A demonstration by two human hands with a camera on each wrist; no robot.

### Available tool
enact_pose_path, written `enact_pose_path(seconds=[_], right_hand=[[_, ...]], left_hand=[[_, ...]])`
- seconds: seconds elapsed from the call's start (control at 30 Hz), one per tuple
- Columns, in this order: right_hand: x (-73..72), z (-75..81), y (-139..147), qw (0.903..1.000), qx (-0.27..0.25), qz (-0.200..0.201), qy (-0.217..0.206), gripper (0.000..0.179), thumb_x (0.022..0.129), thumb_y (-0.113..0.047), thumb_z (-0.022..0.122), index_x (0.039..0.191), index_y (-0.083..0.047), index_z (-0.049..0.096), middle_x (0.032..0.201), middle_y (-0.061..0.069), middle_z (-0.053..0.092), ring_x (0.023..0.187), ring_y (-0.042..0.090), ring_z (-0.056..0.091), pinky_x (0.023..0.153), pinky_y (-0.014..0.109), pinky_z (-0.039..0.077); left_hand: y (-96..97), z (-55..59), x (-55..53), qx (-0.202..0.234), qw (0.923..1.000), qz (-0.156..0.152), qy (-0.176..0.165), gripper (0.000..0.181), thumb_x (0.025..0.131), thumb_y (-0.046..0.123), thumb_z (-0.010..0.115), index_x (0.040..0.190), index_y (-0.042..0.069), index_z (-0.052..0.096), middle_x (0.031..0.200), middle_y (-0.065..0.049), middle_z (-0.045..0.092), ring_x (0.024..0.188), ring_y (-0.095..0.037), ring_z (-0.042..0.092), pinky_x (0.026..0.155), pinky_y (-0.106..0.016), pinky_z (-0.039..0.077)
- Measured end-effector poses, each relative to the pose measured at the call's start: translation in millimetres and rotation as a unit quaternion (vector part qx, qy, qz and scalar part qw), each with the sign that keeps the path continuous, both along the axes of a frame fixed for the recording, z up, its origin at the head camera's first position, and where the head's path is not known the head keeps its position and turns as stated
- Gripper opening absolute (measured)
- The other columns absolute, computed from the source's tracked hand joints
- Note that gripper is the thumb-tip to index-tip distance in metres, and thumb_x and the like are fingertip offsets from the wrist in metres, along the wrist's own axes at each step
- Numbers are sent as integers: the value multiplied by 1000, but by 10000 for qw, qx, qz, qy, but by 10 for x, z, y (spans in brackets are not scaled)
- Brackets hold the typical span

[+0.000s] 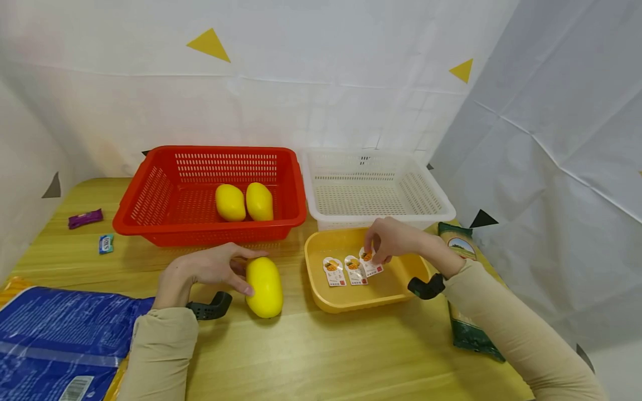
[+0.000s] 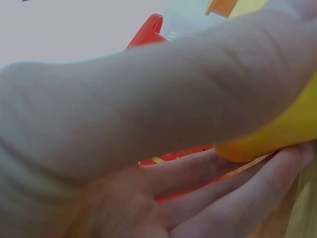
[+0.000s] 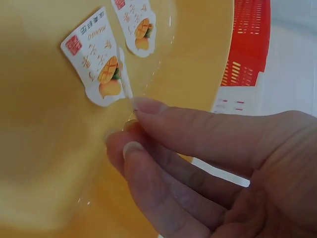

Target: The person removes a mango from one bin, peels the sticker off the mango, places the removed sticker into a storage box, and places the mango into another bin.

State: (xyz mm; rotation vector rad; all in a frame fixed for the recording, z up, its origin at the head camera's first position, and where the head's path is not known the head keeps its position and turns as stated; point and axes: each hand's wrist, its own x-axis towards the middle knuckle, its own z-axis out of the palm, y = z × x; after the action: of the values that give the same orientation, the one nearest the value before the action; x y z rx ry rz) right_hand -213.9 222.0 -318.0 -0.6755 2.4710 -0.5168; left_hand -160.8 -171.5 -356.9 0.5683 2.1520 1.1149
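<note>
On the table in the head view, my left hand [image 1: 213, 270] grips a smooth yellow mango [image 1: 264, 288], thumb on its near side and fingers at the top. The left wrist view shows the mango [image 2: 285, 131] between thumb and fingers. My right hand [image 1: 396, 239] reaches into a shallow yellow tray [image 1: 321, 298], its thumb and fingertips pinching a white mango label [image 1: 370, 266]. In the right wrist view that label is nearly edge-on at the thumb [image 3: 148, 105]. Beside it in the tray lie two more printed labels, a middle one [image 1: 355, 271] and a left one [image 1: 334, 273].
Behind the left hand stands a red basket [image 1: 205, 229] with two yellow mangoes [image 1: 230, 203] inside. A white basket [image 1: 381, 219] adjoins it. Small purple [image 1: 85, 219] and blue [image 1: 106, 244] packets lie left; a blue bag [image 1: 65, 334] is at front left, a green-gold bag [image 1: 473, 334] at right.
</note>
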Motion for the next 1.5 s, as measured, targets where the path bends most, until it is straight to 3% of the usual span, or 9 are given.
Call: enact_pose_path(seconds=[0.43, 0.77, 1.23, 1.5], right_hand=[[-30, -42, 26, 9994, 351, 59, -46, 18, 80, 0, 80, 96, -1, 73, 67, 6, 67, 55, 17, 62, 58, 29, 57], [-64, -107, -3, 9949, 892, 411, 219, 20, 74, 3, 80, 92, -3, 72, 64, 3, 65, 50, 13, 56, 50, 23, 48], [-105, -238, -44, 9897, 1412, 228, 26, 25, 70, 7, 81, 88, -4, 68, 71, 3, 61, 48, 12, 54, 46, 20, 45], [-149, -293, -56, 9872, 1576, 208, -105, 26, 69, 2, 85, 83, -5, 65, 63, 1, 60, 47, 11, 51, 46, 21, 44]], left_hand=[[-6, 0, -6, 10, 10000, -11, 26, 83, 80, 21, 85, 151, 7, 43, 139, -16, 56, 118, -32, 60, 98, -44, 54], [-6, -5, 0, 117, 9999, -47, 5, 83, 81, 20, 84, 151, 5, 42, 139, -16, 57, 120, -34, 60, 98, -43, 54], [3, -17, 0, 106, 9999, 13, -75, 82, 81, 19, 84, 151, 7, 43, 139, -15, 57, 121, -34, 60, 97, -42, 55], [-2, -22, -2, 91, 9999, -8, -59, 83, 81, 20, 84, 152, 7, 42, 142, -15, 55, 127, -37, 56, 98, -42, 54]])
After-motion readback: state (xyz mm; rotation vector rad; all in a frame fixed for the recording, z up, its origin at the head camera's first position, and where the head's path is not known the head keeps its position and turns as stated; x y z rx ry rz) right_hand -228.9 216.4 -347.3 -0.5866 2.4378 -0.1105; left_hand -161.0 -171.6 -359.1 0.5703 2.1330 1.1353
